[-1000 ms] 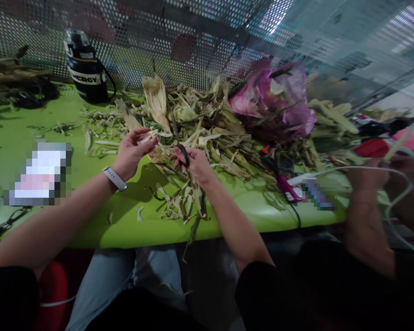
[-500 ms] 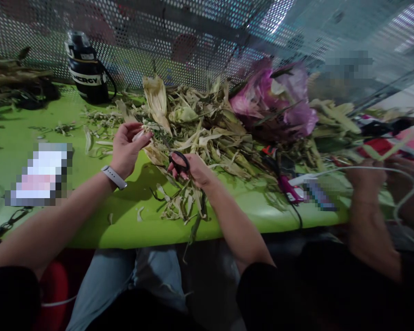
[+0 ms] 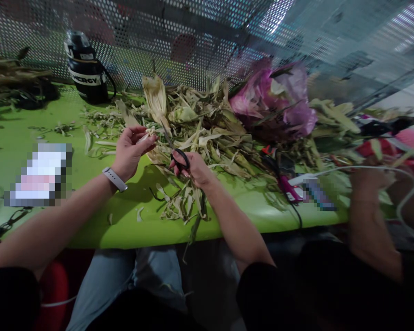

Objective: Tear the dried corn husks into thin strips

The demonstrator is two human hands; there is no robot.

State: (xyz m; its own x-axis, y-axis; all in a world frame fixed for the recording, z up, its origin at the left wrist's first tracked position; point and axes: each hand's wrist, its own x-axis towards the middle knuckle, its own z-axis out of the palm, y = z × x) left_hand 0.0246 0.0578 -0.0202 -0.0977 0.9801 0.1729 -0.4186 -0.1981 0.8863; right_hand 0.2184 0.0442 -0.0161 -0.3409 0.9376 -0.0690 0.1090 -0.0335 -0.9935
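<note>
My left hand [image 3: 128, 154], with a pale watch strap on its wrist, pinches a small cream-coloured bundle [image 3: 150, 133] that looks like cut corn husk. The fingers cover part of it. To the right of it, my right hand [image 3: 197, 171] grips black-handled scissors [image 3: 181, 158] with its fingers through the loops. Their thin blades point up and away, close beside the bundle; whether they touch it I cannot tell. Beyond both hands lies a heap of dry corn husks [image 3: 224, 145]. Husk strips [image 3: 182, 204] lie in front of my right hand, near the table edge.
On the green table [image 3: 99, 230] are a black bottle [image 3: 87, 78], a blurred-out phone [image 3: 43, 172] at left and a pink plastic bag [image 3: 275, 103]. A second phone [image 3: 319, 194] and a white cable [image 3: 341, 168] lie at right, near another person's hand [image 3: 368, 177]. Perforated metal [image 3: 141, 41] stands behind.
My left hand has moved slightly right and toward me with the bundle. The scissor blades now show more clearly, pointing up. The other person's hands have shifted a little.
</note>
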